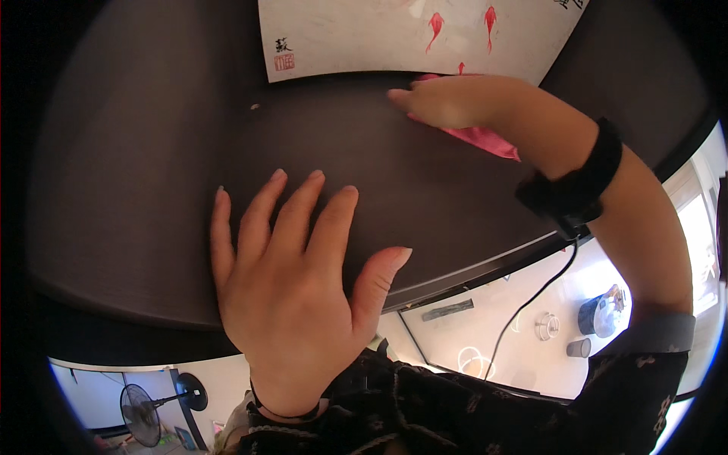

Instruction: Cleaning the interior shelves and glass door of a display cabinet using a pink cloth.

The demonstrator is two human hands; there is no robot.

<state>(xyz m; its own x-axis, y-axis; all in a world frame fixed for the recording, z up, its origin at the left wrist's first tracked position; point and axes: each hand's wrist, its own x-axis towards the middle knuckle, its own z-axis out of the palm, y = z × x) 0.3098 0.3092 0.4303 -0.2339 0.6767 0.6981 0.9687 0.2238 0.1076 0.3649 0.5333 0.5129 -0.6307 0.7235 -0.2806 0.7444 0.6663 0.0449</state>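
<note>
Fingers spread, my left hand (288, 284) lies flat on the dark tabletop (174, 167) near its front edge, with nothing in it. Farther off to the right, my right hand (447, 102) presses a pink cloth (485, 142) against the tabletop. Most of the cloth and several fingers are hidden under that hand. Just beyond it is a pale panel (356, 45) painted with red fish and dark characters; its near edge passes close to my right hand. A small light speck (255, 107) sits on the tabletop ahead of my left hand.
A black strap (576, 182) circles my right wrist, and a thin black cable (535, 299) hangs from it. Past the table's front edge (470, 273), a bright floor holds a dark round container (595, 315) and a grey cup (578, 348). A fan (141, 415) stands at the lower left.
</note>
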